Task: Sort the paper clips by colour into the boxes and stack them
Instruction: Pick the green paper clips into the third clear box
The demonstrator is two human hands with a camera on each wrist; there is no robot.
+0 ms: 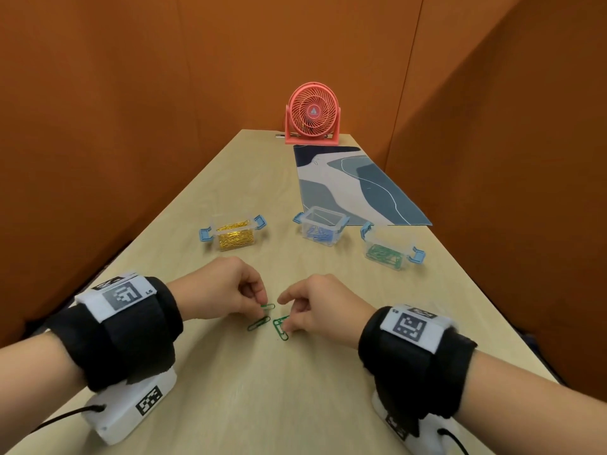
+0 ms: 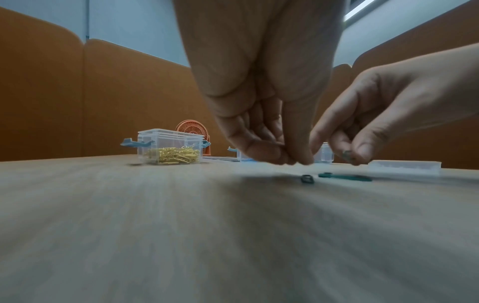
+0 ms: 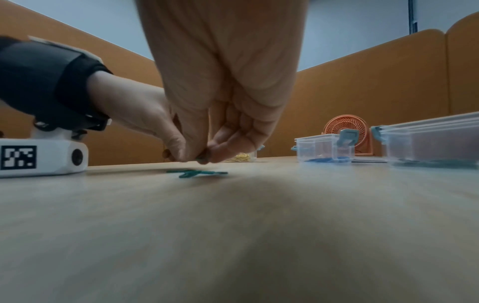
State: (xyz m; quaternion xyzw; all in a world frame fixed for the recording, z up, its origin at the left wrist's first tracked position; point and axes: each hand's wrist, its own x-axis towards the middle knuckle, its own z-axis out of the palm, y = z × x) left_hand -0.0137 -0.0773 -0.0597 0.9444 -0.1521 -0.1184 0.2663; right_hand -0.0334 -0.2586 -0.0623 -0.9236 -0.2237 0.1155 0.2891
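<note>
Fingers of your left hand [image 1: 226, 290] are curled tight, thumb and forefinger pinching a green clip [image 1: 267, 307] just above the table [image 1: 262, 389]. Your right hand [image 1: 323, 307] is curled the same way, its fingertips closed on a second green clip [image 1: 280, 321] at the tangle below it. From the right wrist, something dark shows between those fingertips.

Between the hands, a loose green clip [image 1: 258, 323] lies flat, its long axis running from 8 to 2 o'clock. Another clip [image 1: 282, 333] lies toward 5 o'clock under your right fingers. All are thin looped wire.

Farther out stand three clear, lidless boxes with blue latches: gold clips in the box [image 1: 233, 236] at 11 o'clock, blue in the box [image 1: 322, 229] at 12, green in the box [image 1: 387, 252] at 1.
</note>
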